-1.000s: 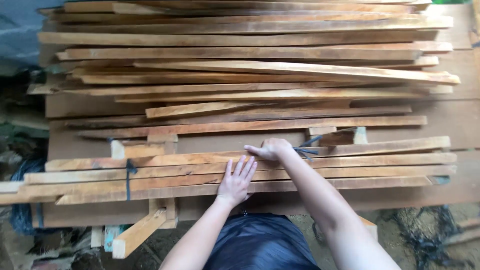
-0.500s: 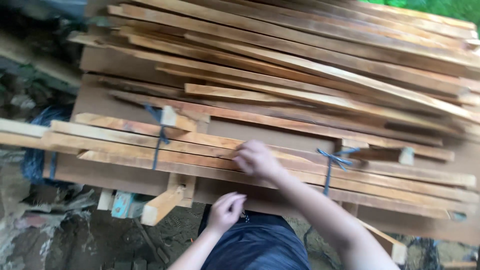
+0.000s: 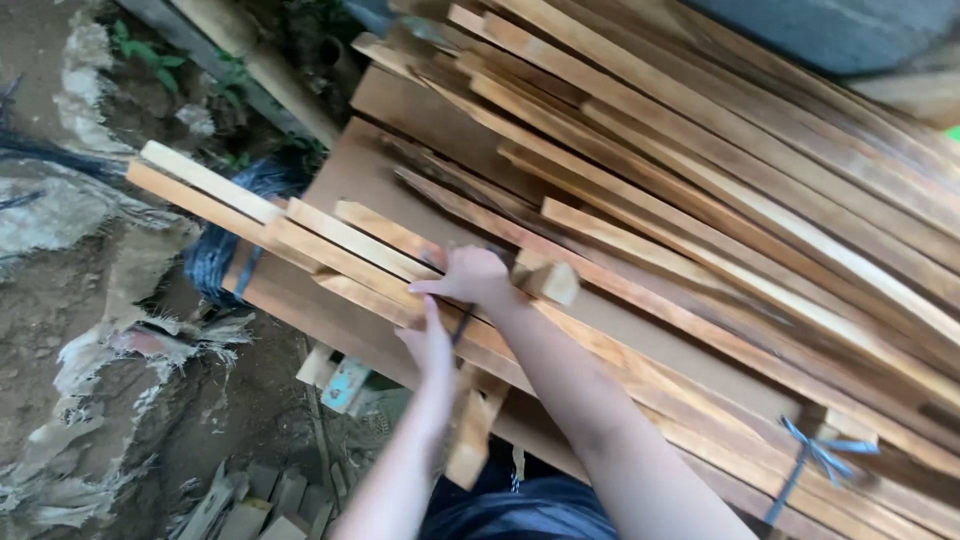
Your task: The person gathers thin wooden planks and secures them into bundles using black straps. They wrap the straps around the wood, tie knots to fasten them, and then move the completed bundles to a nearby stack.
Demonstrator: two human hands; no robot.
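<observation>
**Hands on a tied bundle at the bench edge**

We see a bundle of slats (image 3: 330, 250), bound by a dark blue tie (image 3: 462, 322), lying along the near edge of a board (image 3: 380, 110), its left ends jutting well past the board over muddy ground (image 3: 60, 300). The right hand (image 3: 472, 277) lies on top of the bundle at the tie, fingers curled over the slats; whether they pinch the tie we cannot tell. The left hand (image 3: 430, 345) presses against the bundle's near side just below, fingers stretched out, gripping nothing we can make out. A second tie (image 3: 815, 455) binds the bundle far to the right. Behind it rises a loose stack of slats (image 3: 760, 190).

In our judgement the overhang is the risk: the bundle could tip off the edge, and rough edges could splinter bare fingers.
</observation>
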